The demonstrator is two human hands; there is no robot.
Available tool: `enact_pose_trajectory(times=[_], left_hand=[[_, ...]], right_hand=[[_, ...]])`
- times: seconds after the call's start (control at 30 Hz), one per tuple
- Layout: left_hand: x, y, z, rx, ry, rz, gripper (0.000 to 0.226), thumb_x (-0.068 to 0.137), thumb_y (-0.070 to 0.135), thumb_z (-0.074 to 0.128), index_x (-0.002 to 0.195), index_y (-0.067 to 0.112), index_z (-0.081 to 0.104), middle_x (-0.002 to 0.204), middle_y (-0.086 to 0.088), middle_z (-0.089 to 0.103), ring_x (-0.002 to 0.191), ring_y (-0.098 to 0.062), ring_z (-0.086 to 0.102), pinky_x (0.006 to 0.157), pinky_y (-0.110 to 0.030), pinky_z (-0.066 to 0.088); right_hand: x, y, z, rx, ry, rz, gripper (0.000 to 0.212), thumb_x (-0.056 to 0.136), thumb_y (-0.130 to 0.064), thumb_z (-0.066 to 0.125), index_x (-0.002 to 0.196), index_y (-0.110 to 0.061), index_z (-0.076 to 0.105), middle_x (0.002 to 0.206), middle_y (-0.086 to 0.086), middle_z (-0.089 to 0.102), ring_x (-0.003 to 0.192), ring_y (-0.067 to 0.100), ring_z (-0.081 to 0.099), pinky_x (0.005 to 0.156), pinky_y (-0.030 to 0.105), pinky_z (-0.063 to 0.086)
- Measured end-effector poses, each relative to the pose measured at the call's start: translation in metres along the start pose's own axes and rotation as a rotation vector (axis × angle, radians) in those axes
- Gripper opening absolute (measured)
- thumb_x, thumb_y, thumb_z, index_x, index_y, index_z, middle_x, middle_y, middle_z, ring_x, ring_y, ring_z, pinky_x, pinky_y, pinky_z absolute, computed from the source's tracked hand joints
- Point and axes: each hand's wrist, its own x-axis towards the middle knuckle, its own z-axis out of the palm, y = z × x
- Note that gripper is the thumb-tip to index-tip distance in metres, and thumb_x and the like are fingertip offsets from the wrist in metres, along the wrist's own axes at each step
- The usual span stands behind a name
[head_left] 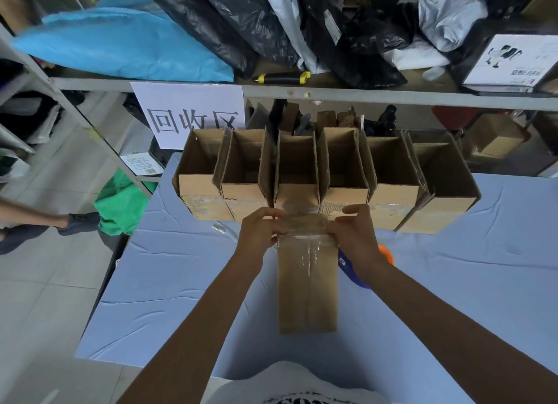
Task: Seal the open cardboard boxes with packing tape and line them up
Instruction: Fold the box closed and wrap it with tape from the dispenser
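Left hand [262, 229] at 10 o'clock of the closed box [306, 286], fingers clamped on its far left corner. Box lies mid-table on blue cloth [169, 286], clear tape [308, 246] across the far end and down the seam. Right hand [353, 237] at 2 o'clock, pinching the far right corner. Row of open boxes [326, 177] at 12 o'clock, touching side by side. Tape dispenser [347, 264] just beside the box at 3 o'clock, mostly hidden under the right wrist.

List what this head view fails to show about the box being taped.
- Tape dispenser: mostly hidden behind the right hand; only blue and orange edges show.
- Far end of the box: covered by both hands; left hand.
- Clear tape: its extent is lost in glare.
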Motion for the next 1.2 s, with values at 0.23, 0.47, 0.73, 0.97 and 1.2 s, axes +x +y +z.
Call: enact_pose_trajectory(times=[0.23,0.47,0.73,0.97,1.2], left_hand=[[0.0,-0.007,-0.011,0.253,-0.06,0.312,0.004,0.083,0.011,0.069,0.085,0.01,0.072,0.085,-0.005,0.069,0.081,-0.013,0.064,0.074,-0.019,0.049],[-0.002,-0.023,-0.014,0.669,-0.061,0.669,0.026,0.079,0.025,0.062,0.096,0.006,0.067,0.096,-0.001,0.06,0.094,-0.016,0.052,0.09,-0.024,0.039],[0.0,-0.018,-0.006,0.779,0.08,0.745,0.011,0.082,0.008,0.069,0.074,0.001,0.067,0.074,-0.009,0.065,0.075,-0.021,0.056,0.071,-0.028,0.044],[-0.002,-0.017,-0.018,0.822,0.05,0.783,0.012,0.085,0.019,0.068,0.087,0.007,0.07,0.087,-0.005,0.069,0.081,-0.012,0.057,0.079,-0.011,0.039],[0.0,-0.018,-0.014,0.844,0.064,0.756,0.022,0.085,0.023,0.068,0.079,0.003,0.067,0.084,-0.01,0.061,0.08,-0.016,0.051,0.075,-0.017,0.036]], right_hand=[[-0.013,-0.003,0.002,-0.477,-0.249,-0.882,0.02,0.083,0.001,0.064,0.102,0.001,0.07,0.104,0.014,0.068,0.102,0.006,0.059,0.087,0.015,0.044],[-0.008,-0.006,-0.008,-0.586,-0.237,-0.906,0.023,0.079,0.003,0.069,0.1,-0.004,0.073,0.098,0.009,0.072,0.089,0.023,0.069,0.081,0.021,0.048],[-0.006,-0.007,-0.006,-0.732,-0.18,-0.861,0.029,0.089,-0.027,0.053,0.096,-0.009,0.074,0.078,0.012,0.072,0.068,0.031,0.067,0.064,0.039,0.054],[-0.001,-0.005,-0.012,-0.645,-0.243,-0.852,0.024,0.091,-0.013,0.055,0.11,-0.005,0.068,0.104,0.011,0.071,0.093,0.028,0.068,0.082,0.029,0.048],[0.001,-0.008,-0.003,-0.709,-0.236,-0.864,0.018,0.089,-0.009,0.058,0.101,-0.006,0.072,0.089,0.012,0.073,0.081,0.028,0.068,0.076,0.032,0.049]])
